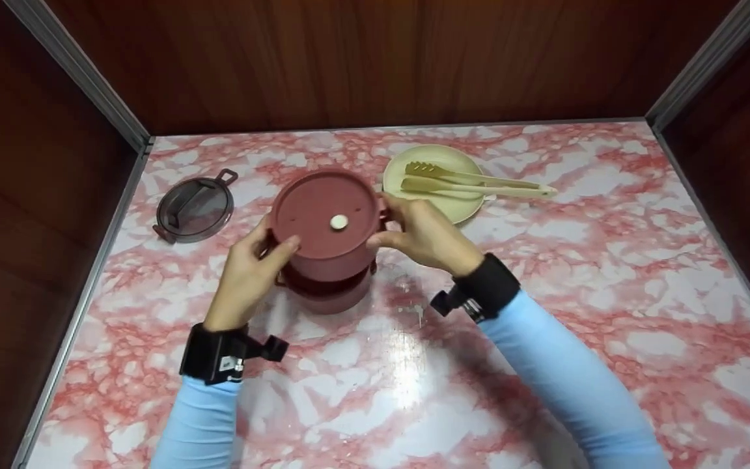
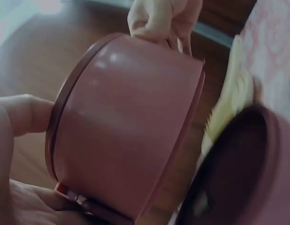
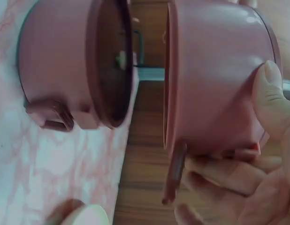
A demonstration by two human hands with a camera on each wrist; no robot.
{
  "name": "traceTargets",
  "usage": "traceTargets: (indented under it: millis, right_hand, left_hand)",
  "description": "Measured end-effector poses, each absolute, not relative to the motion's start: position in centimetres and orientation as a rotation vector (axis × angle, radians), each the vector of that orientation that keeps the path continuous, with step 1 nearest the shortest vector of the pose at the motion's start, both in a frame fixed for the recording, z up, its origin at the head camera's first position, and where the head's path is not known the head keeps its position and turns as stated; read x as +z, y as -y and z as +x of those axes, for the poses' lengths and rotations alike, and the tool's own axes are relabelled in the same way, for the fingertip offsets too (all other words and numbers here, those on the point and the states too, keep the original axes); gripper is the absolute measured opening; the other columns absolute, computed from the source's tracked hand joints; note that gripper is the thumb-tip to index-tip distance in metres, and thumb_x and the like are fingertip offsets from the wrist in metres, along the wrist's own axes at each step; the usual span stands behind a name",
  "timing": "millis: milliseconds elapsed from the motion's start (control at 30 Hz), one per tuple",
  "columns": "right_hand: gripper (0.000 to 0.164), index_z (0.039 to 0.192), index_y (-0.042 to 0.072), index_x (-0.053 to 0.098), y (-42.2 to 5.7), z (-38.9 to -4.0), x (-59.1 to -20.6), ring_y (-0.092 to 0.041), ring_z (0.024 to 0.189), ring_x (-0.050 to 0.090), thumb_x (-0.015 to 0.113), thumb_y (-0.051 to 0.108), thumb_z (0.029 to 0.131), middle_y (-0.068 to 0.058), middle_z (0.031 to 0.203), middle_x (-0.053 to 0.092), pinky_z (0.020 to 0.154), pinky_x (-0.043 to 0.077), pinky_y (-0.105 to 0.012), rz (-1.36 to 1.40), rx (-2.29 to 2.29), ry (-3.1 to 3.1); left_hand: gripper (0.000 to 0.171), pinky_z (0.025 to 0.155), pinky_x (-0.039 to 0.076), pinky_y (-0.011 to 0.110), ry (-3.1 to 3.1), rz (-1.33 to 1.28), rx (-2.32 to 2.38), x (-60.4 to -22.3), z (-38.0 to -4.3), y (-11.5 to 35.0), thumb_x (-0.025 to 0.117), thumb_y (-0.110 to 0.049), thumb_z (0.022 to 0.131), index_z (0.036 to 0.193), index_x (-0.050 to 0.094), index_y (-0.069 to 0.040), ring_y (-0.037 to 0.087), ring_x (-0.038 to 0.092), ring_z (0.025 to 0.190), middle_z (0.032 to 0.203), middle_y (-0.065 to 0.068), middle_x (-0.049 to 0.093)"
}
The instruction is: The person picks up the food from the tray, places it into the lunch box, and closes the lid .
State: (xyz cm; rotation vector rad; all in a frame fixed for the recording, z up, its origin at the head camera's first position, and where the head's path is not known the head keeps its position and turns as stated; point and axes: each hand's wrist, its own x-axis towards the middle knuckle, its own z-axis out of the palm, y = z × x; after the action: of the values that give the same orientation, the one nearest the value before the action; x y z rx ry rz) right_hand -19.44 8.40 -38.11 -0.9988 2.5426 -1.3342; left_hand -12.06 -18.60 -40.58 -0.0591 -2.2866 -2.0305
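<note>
A dark red pot [image 1: 329, 268] with a flat lid [image 1: 313, 202] and a cream knob [image 1: 339, 222] is held up over a second dark red pot [image 1: 336, 305]. My left hand [image 1: 245, 277] grips its left side, thumb on the lid's edge. On the other side my right hand [image 1: 430, 234] holds it, thumb near the lid and fingers under the side handle. In the right wrist view a gap separates the raised pot [image 3: 215, 79] from the open lower pot [image 3: 56, 61]. A small pale spot shows inside the lower one; I cannot tell what it is.
At the left lies a round glass lid [image 1: 212, 212] with dark red loops at its rim. Behind my right hand is a pale green plate [image 1: 424, 154] with light green tongs [image 1: 512, 191] across it. Wooden panels [image 1: 375, 65] border the marbled table [image 1: 609, 273].
</note>
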Motion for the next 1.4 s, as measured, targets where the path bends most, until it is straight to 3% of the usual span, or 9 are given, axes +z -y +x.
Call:
traceTargets:
  millis: [133, 267, 467, 600, 933, 1200, 1400]
  right_hand:
    - [0.048, 0.126, 0.003, 0.062, -7.6, -19.9, -38.5, -0.018, 0.099, 0.067, 0.073, 0.030, 0.089, -0.005, 0.107, 0.072, 0.085, 0.051, -0.032, -1.088, -1.131, -2.584]
    - [0.046, 0.127, 0.006, 0.063, -7.2, -20.0, -39.0, -0.017, 0.091, 0.066, 0.069, 0.035, 0.091, -0.004, 0.104, 0.072, 0.082, 0.050, -0.034, -1.121, -0.988, -2.615]
    - [0.051, 0.131, 0.008, 0.062, -7.3, -20.1, -39.3, -0.016, 0.088, 0.066, 0.071, 0.037, 0.090, -0.003, 0.105, 0.072, 0.082, 0.050, -0.034, -1.163, -0.942, -2.628]
    - [0.053, 0.132, 0.009, 0.062, -7.6, -20.2, -39.3, -0.019, 0.093, 0.067, 0.072, 0.037, 0.088, -0.003, 0.107, 0.073, 0.084, 0.050, -0.035, -1.206, -0.929, -2.619]
    - [0.053, 0.134, 0.012, 0.062, -7.7, -20.4, -39.3, -0.017, 0.093, 0.068, 0.073, 0.037, 0.088, 0.000, 0.111, 0.073, 0.085, 0.050, -0.035, -1.226, -0.895, -2.595]
    - [0.059, 0.141, 0.012, 0.057, -7.7, -20.7, -39.5, -0.012, 0.088, 0.063, 0.073, 0.036, 0.089, 0.001, 0.113, 0.072, 0.084, 0.048, -0.033, -1.212, -0.888, -2.566]
    - [0.052, 0.138, 0.013, 0.059, -7.8, -20.8, -39.6, -0.011, 0.086, 0.064, 0.069, 0.036, 0.093, 0.003, 0.101, 0.073, 0.083, 0.049, -0.034, -1.190, -0.896, -2.515]
  left_hand:
    - [0.063, 0.105, 0.041, 0.032, 2.287, -0.058, -2.060, -41.9, -12.0, 20.0, 0.068, -0.019, 0.095, 0.149, 0.040, -0.002, 0.020, 0.044, 0.134, 0.149, 0.013, 0.045]
    - [0.062, 0.106, 0.039, 0.029, 2.300, -0.055, -2.056, -42.7, -11.9, 20.5, 0.067, -0.015, 0.095, 0.148, 0.040, 0.001, 0.019, 0.041, 0.136, 0.152, 0.013, 0.041]
    - [0.063, 0.107, 0.037, 0.027, 2.304, -0.069, -2.059, -42.8, -11.6, 20.8, 0.067, -0.010, 0.094, 0.148, 0.037, 0.005, 0.021, 0.036, 0.139, 0.156, 0.014, 0.033]
    - [0.065, 0.102, 0.043, 0.026, 2.338, -0.068, -2.053, -42.8, -11.3, 20.8, 0.068, -0.013, 0.094, 0.149, 0.037, 0.003, 0.022, 0.041, 0.136, 0.156, 0.012, 0.033]
    - [0.064, 0.091, 0.052, 0.031, 2.334, -0.060, -2.099, -43.0, -11.1, 20.8, 0.068, -0.014, 0.095, 0.151, 0.038, -0.004, 0.024, 0.056, 0.121, 0.146, 0.015, 0.048]
    - [0.064, 0.092, 0.051, 0.028, 2.456, -0.055, -1.967, -43.4, -11.1, 21.3, 0.068, -0.027, 0.095, 0.150, 0.041, -0.005, 0.023, 0.058, 0.120, 0.140, 0.017, 0.053]
    - [0.063, 0.094, 0.050, 0.027, 2.462, -0.070, -1.972, -43.4, -11.2, 21.2, 0.068, -0.025, 0.096, 0.149, 0.042, -0.005, 0.021, 0.058, 0.120, 0.138, 0.016, 0.056]
